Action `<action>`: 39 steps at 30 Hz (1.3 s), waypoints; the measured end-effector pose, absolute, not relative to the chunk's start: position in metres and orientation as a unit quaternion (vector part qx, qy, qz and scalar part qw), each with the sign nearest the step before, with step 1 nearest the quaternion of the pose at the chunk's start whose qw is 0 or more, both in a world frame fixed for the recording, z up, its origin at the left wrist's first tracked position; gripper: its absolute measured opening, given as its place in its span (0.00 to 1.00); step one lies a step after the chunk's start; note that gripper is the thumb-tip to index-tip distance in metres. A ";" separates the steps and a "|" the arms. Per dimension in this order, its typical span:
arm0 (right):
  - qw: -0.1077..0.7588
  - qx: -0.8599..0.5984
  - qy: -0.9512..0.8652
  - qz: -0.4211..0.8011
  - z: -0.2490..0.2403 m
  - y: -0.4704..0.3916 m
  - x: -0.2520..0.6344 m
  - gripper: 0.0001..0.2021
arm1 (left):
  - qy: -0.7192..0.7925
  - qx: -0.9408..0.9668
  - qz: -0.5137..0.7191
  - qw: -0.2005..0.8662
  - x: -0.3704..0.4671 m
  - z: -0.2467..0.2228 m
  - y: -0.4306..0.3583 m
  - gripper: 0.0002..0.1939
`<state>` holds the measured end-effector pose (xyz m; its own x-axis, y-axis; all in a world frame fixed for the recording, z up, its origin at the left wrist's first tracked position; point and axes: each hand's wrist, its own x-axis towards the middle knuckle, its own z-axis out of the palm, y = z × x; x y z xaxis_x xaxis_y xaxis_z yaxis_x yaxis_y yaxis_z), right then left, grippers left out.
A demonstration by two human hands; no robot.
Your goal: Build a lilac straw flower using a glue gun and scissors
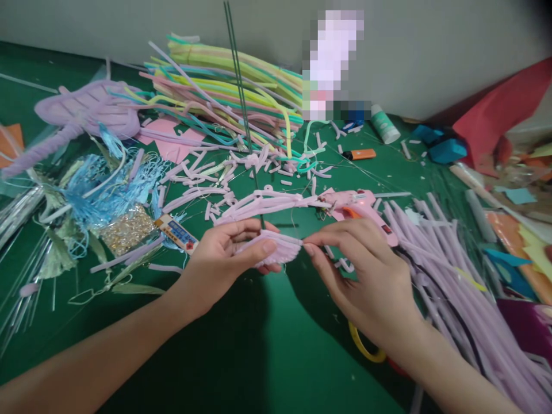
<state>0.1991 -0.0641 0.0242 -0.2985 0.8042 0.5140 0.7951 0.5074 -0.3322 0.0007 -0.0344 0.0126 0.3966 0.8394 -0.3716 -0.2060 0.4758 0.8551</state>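
A small pale-purple fan-shaped piece (280,248) made of fuzzy strips is pinched between the thumb and fingers of my left hand (233,244). Dark green wire stems (241,92) rise from it. At the piece's right tip, my right hand (357,259) has its thumb and index finger pressed together; anything between them is too small to name. A curved purple strip frame (263,202) lies just beyond my hands. Right of it, a pink glue gun (356,204) rests on the green table (284,356).
Behind lies a bundle of coloured fuzzy stems (233,75). Cut purple bits, an orange lighter (363,154) and a glue stick tube (385,125) are scattered about. Blue tassels (116,178) and a bead bag (128,229) lie left; purple stems (457,287) and yellow-handled scissors (364,345) lie right.
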 end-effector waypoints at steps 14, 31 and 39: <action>0.320 -0.505 -0.801 0.028 0.028 -0.069 0.199 0.04 | 0.433 0.376 0.352 0.740 0.003 0.012 -0.034 0.07; 0.333 -0.530 -0.777 0.062 0.025 -0.077 0.192 0.05 | 0.513 0.365 0.356 0.691 0.007 0.017 -0.036 0.09; 0.340 -0.589 -0.712 0.173 0.025 -0.081 0.189 0.03 | 0.532 0.368 0.354 0.675 0.007 0.019 -0.036 0.08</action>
<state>0.1885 -0.0814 0.0247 -0.0748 0.9568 0.2808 0.7222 0.2462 -0.6464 0.0065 -0.0358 0.0186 0.1826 0.8702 -0.4577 -0.0866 0.4779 0.8741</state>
